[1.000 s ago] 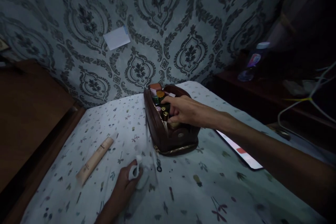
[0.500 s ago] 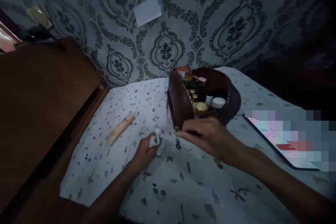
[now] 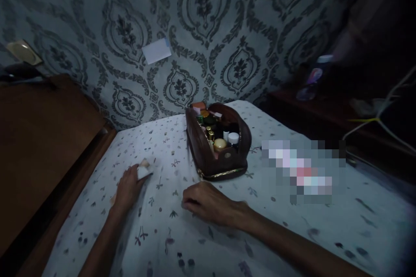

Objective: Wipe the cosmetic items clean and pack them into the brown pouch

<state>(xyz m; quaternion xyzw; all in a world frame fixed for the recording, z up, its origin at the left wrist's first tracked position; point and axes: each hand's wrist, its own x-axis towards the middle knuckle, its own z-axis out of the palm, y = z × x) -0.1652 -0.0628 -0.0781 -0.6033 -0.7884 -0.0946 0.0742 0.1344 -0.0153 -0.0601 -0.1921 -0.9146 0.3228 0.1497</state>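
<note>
A person's bare hands work over a pale patterned cloth point(image 3: 175, 242) in dim light, well apart from each other; the right hand point(image 3: 208, 203), which half a second ago was at the near zip corner of the brown bag point(image 3: 224, 167), has drawn back and rests just in front of it, fingers curled closed with nothing visible inside; the left hand point(image 3: 127, 188) has shifted outward and now covers the tan tube point(image 3: 113, 199), which lay bare before; its thumb and fingers pinch a small white piece point(image 3: 143, 173), though I cannot tell whether they also grip the tube, since only tan ends show around the hand; the bag stands upright near the wall point(image 3: 208, 56), mouth open, a yellow-lidded jar point(image 3: 220, 144) and a white-lidded jar point(image 3: 233, 138) inside; the change seems to leave the bag untouched and put the work at the tube, still outside it.
</note>
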